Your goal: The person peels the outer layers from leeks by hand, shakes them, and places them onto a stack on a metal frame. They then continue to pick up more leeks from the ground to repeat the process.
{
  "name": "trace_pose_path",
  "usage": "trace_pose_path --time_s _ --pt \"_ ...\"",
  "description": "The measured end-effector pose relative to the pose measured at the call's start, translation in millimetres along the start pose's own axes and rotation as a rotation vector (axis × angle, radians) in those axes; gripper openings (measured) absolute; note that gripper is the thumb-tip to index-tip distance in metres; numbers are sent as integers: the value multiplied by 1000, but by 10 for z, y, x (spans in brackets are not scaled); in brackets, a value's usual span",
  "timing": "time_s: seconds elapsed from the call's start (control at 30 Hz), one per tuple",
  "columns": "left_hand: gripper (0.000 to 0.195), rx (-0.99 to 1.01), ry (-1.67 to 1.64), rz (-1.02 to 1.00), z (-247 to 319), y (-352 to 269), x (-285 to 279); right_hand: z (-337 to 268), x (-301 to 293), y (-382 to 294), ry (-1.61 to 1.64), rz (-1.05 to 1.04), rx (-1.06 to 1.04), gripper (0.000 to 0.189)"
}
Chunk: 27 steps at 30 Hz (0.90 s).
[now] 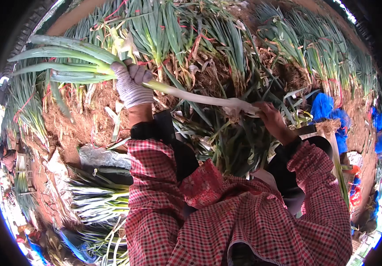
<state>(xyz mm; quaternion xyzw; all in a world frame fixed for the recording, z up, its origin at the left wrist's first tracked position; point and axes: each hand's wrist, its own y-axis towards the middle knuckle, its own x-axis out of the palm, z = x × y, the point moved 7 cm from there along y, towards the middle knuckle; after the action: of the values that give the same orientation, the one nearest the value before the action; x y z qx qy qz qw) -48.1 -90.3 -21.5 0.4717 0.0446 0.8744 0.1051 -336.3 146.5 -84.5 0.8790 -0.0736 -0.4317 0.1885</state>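
A long green onion (pixel 184 94) stretches nearly level across the view, its green leaves fanning out to the left and its white stem running right. My left hand (pixel 133 79), in a striped glove, is closed around the stem just below the leaves. At the root end, the bare fingers of my right hand (pixel 270 118) pinch the white stem's tip or a loose outer layer; which of these cannot be told. A ragged peeled bit hangs from the stem near those fingers. Below the onion lies a heap of stripped leaves (pixel 227 146), in front of my lap.
Bundles of green onions (pixel 157 33) tied with red string stand with dirty roots along the far side. Blue plastic bags (pixel 327 113) lie to the right. Trimmed green onions (pixel 101 199) are piled at my left. A person (pixel 9 158) is at the far left.
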Motion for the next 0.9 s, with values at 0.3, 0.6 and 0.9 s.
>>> trace_pose_path --time_s 0.3,0.6,0.9 --pt "38 101 132 149 145 -65 -104 1690 261 -962 -683 -418 672 40" --pt "36 -88 6 -133 -577 -204 402 -731 380 1190 -435 200 -38 62" --pt "29 0 69 -104 -585 -285 350 -501 222 828 122 332 51 31"
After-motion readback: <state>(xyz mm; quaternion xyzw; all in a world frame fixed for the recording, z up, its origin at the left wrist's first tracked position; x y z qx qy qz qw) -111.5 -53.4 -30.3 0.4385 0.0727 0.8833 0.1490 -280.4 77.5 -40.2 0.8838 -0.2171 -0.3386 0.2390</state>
